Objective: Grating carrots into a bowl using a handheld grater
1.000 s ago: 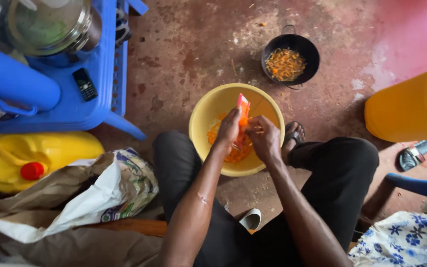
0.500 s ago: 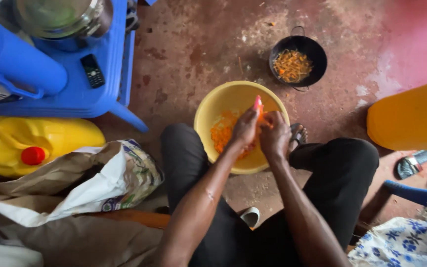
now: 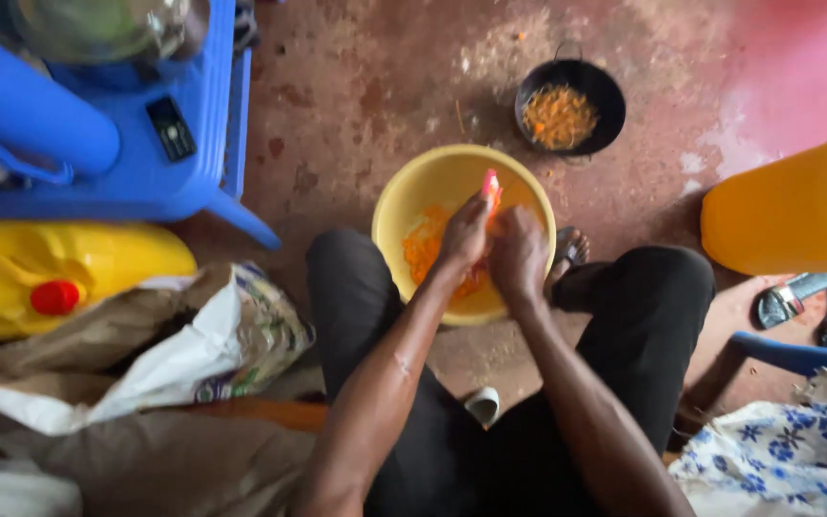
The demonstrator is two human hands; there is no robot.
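Note:
I sit with a yellow bowl [image 3: 396, 207] on the floor between my knees; orange shavings lie inside it. My left hand [image 3: 464, 235] holds an orange carrot [image 3: 491, 185] upright over the bowl, its tip sticking up above my fingers. Close beside it, my right hand [image 3: 521, 254] is closed, pressed against the carrot's lower part; whatever it holds is hidden by the fingers.
A small black pan [image 3: 608, 94] with orange shreds sits beyond the bowl. A blue plastic chair [image 3: 160, 163] and yellow jerrycan [image 3: 78, 268] stand at left, another yellow jerrycan [image 3: 782, 211] at right. Brown paper and a white sack [image 3: 145, 364] lie at lower left; sandals [image 3: 811, 302] at right.
Both hands with the carrot have sunk slightly lower over the bowl; the view has shifted a little. The carrot shows less above the fingers.

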